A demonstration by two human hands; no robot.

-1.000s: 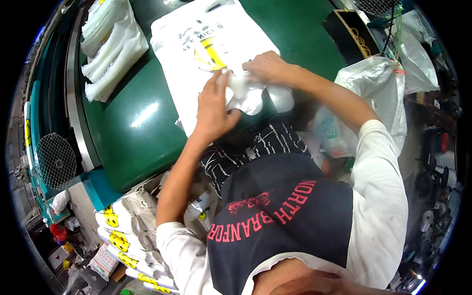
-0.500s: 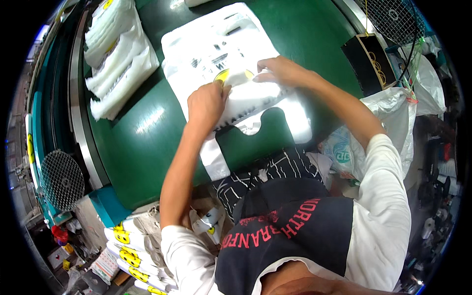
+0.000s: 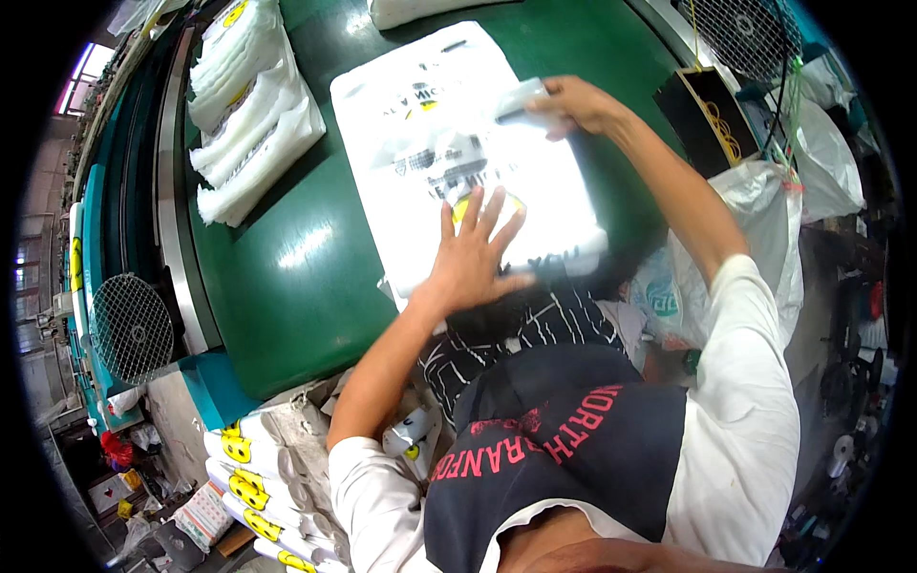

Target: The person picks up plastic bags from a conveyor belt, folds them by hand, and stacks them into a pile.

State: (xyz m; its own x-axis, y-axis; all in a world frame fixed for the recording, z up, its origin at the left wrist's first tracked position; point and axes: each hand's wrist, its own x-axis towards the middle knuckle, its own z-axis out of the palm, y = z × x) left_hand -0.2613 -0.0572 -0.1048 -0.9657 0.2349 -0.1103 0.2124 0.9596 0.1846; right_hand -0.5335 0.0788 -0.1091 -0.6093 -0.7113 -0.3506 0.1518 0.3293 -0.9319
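Note:
A stack of white printed plastic bags (image 3: 382, 177) lies flat on the green tabletop (image 3: 287, 277) in front of me. My left hand (image 3: 470, 256) rests palm down on the near part of the stack, its fingers spread over a yellow print. Near the stack's far right edge, my right hand (image 3: 578, 105) has its fingers closed on a small whitish plastic piece (image 3: 523, 99) with a dark lower edge. Motion blurs this piece, and whether it is loose or part of a bag I cannot tell.
More white plastic bags (image 3: 256, 124) lie in a row at the table's left, and another white bundle (image 3: 430, 10) at the far edge. A black box with yellow bands (image 3: 712, 119) stands at the right. Fan guards (image 3: 134, 329) and rolls with yellow prints (image 3: 248, 487) are at the left.
Both hands were pinching the top bag's folded-back middle. Now the near end lies flat, my left hand has opened on it, and my right hand has moved farther away with the whitish piece.

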